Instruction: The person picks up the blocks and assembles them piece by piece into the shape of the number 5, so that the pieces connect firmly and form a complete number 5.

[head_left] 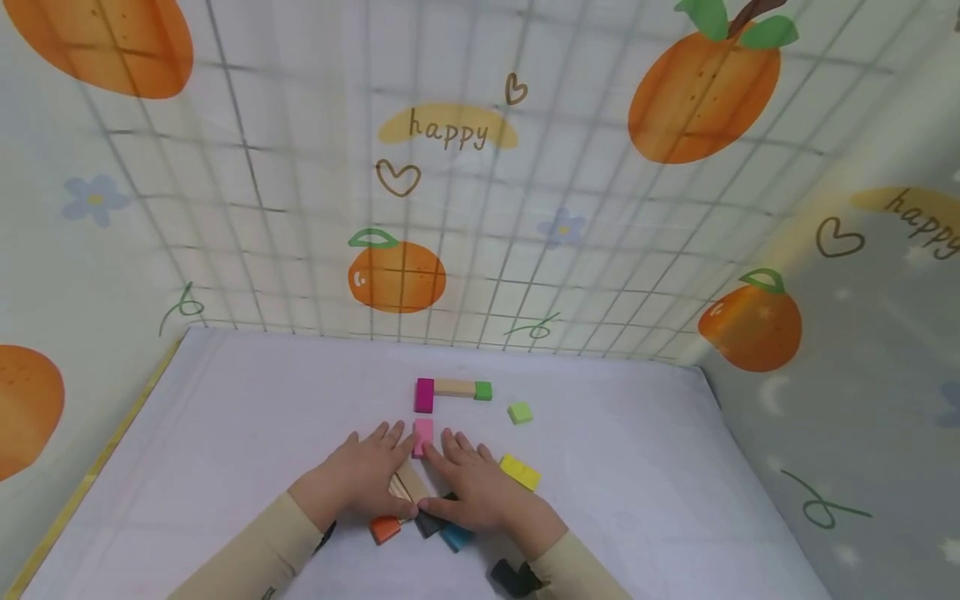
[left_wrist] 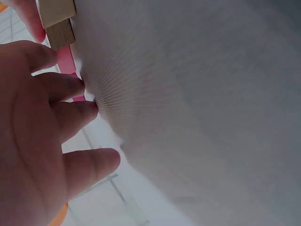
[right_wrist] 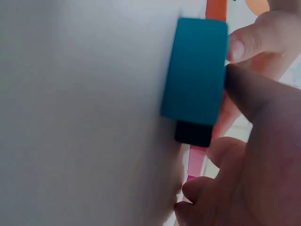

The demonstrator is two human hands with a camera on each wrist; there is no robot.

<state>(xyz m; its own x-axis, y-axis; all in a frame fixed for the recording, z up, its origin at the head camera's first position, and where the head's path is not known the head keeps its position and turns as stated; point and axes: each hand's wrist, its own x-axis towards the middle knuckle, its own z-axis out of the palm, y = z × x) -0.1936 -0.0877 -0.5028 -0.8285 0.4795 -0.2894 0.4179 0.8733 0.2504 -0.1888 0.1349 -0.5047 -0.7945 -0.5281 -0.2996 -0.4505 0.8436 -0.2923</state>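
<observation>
My left hand (head_left: 367,473) lies palm down, fingers spread, over the left side of a small group of wooden blocks. My right hand (head_left: 482,492) covers the right side, its fingers stretched forward. The thumbs meet near a dark block (head_left: 430,522). A pink block (head_left: 423,437) lies between the index fingertips. Plain wood blocks (head_left: 412,483) show between the hands, partly hidden by the left one. An orange block (head_left: 385,530) sticks out under the left thumb. Beneath the right hand a teal block (head_left: 456,537) shows; it looms large in the right wrist view.
Ahead, a magenta block (head_left: 424,396), a plain wood bar (head_left: 454,387) and a green block (head_left: 483,391) form a row. A light green block (head_left: 521,412) and a yellow block (head_left: 521,472) lie to the right. A printed curtain (head_left: 480,217) rises behind the white table (head_left: 637,467).
</observation>
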